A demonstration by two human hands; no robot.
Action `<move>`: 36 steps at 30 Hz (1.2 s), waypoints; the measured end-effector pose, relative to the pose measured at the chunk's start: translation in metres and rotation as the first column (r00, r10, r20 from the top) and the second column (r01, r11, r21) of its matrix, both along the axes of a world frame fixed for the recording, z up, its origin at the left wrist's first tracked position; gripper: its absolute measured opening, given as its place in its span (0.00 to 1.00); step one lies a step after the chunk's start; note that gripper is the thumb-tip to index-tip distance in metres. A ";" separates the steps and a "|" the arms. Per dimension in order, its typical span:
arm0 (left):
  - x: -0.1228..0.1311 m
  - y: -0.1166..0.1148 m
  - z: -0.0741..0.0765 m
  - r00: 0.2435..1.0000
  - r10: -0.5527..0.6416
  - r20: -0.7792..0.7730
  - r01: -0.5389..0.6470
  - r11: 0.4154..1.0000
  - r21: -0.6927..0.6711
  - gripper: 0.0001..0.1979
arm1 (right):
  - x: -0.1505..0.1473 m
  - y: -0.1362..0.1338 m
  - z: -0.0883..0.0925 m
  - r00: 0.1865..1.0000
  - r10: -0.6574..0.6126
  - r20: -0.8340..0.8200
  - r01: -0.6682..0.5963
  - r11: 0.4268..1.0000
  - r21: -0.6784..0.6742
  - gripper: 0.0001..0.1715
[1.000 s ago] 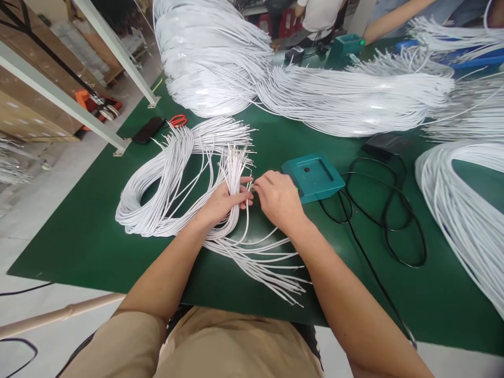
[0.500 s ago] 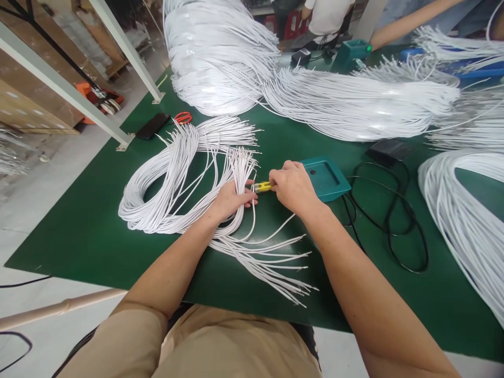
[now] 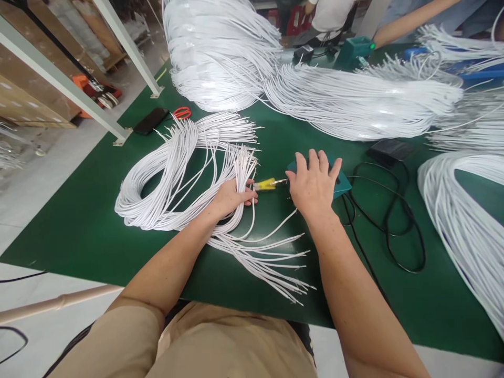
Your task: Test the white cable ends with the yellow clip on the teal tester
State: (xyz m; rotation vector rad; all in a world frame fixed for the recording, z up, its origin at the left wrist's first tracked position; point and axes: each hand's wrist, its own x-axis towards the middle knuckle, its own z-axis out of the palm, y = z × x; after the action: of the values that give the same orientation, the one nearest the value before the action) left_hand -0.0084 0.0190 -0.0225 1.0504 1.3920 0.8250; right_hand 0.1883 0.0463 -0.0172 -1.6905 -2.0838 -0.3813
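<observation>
My left hand [image 3: 231, 196] is closed round a bundle of white cables [image 3: 177, 178] that loops out to the left on the green table [image 3: 86, 231]. Its thumb and forefinger pinch one cable end, which carries a small yellow connector [image 3: 265, 184] with a metal pin pointing right. My right hand [image 3: 314, 183] lies flat with fingers spread on top of a teal box [image 3: 343, 182], just right of the connector. Loose cable ends [image 3: 271, 262] fan out toward me below both hands.
Large piles of white cable [image 3: 354, 100] fill the far side and right edge of the table. A black cord [image 3: 388, 226] loops right of the teal box. A black phone [image 3: 150, 120] and red scissors [image 3: 181, 112] lie far left. Another person's arm [image 3: 405, 21] reaches in at the back.
My right hand let go of the yellow connector, moved right and opened flat onto the teal box. My left hand kept its hold on the cables.
</observation>
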 end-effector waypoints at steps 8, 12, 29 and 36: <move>-0.015 -0.007 0.015 0.996 -0.039 0.075 0.030 0.993 0.117 0.21 | 0.001 -0.008 0.009 0.981 0.133 -0.142 -0.136 0.991 -0.015 0.21; -0.019 -0.008 0.013 0.970 -0.061 0.235 0.038 0.994 0.102 0.21 | -0.021 -0.034 0.029 0.779 0.527 -0.342 -0.588 0.802 -0.104 0.18; -0.013 -0.016 0.019 0.979 -0.190 0.077 0.178 0.974 0.144 0.25 | -0.028 -0.032 0.037 0.524 -0.058 -0.850 -0.515 0.773 -0.370 0.10; -0.005 -0.021 0.024 0.970 -0.129 0.208 0.107 0.988 0.111 0.21 | -0.032 -0.030 0.025 0.341 -0.077 -0.937 -0.560 0.784 -0.268 0.11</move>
State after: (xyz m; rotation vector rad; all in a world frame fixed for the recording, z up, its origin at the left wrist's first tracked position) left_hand -0.0131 -0.0018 0.0012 1.0759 1.1056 0.8990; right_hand 0.1567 0.0159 0.0080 -1.2166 -1.4835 1.2039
